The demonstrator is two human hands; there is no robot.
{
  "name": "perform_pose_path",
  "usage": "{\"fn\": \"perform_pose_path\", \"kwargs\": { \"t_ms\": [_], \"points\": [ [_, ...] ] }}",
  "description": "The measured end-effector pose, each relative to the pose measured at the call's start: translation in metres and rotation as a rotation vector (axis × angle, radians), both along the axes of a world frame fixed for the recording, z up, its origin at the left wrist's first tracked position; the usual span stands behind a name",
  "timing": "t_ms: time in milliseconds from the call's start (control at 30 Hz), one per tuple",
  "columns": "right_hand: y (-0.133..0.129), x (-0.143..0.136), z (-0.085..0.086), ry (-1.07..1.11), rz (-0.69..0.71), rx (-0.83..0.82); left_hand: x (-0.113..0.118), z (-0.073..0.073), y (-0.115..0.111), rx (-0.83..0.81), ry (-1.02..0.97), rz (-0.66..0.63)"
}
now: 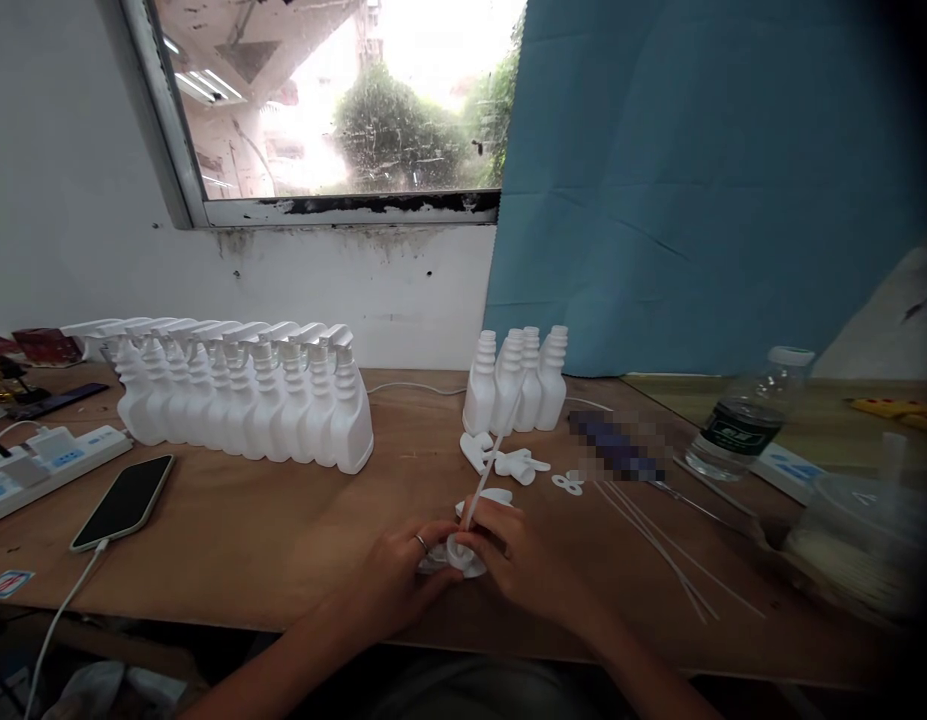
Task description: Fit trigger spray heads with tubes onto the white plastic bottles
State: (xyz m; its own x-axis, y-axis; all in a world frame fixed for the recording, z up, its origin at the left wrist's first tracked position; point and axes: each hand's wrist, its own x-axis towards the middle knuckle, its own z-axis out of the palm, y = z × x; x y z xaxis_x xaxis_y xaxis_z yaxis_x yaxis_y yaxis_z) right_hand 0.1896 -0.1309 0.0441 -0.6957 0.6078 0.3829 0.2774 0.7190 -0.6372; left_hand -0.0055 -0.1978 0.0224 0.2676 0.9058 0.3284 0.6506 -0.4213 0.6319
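Forearms (624, 650): reached in from the lower edge of the frame, toward lower centre.
Left hand (399, 575): curled around the left side of a white plastic piece (463, 556), by whose round collar the thumb tip and forefinger are placed.
Right hand (527, 560): closed from the other side, with a thin white tube (485, 482) pinched near its lower end between thumb and forefinger.
White plastic piece: held low at the centre of the frame, between both sets of fingertips; its outline is partly covered, and whether the tube is seated in the collar cannot be told.
Tube axis: slanted from the fingertips up and to the right, its far end pointed away from the body; the right hand is the nearer one.
Loose tubes (650, 540): laid on the brown table (410, 490) at lower right, well apart from the right hand.
White rings (568, 484): left lying just beside the loose spray heads (517, 465), right of centre.
Open bottles (480, 385): stood upright behind the spray heads, crossed in view by the tube's upper end.
Topped bottles (350, 420): lined up at centre left, their spray tops already fitted.
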Motion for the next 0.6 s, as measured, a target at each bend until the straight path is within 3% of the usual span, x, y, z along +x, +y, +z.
{"fn": "perform_pose_path", "kwargs": {
  "t_ms": [233, 367, 467, 600],
  "points": [
    [-0.001, -0.006, -0.005, -0.01, -0.023, 0.001, 0.0, 0.002, -0.002, -0.024, -0.017, -0.022],
    [-0.002, 0.008, -0.008, 0.064, -0.071, -0.024, 0.0, 0.004, 0.002, -0.058, -0.099, -0.066],
    [-0.008, 0.029, -0.003, 0.106, -0.077, 0.191, 0.006, 0.017, 0.013, -0.137, -0.194, -0.069],
    [-0.014, 0.054, 0.01, -0.047, -0.112, 0.655, 0.026, 0.052, 0.031, -0.167, -0.311, -0.106]
  ]
}}
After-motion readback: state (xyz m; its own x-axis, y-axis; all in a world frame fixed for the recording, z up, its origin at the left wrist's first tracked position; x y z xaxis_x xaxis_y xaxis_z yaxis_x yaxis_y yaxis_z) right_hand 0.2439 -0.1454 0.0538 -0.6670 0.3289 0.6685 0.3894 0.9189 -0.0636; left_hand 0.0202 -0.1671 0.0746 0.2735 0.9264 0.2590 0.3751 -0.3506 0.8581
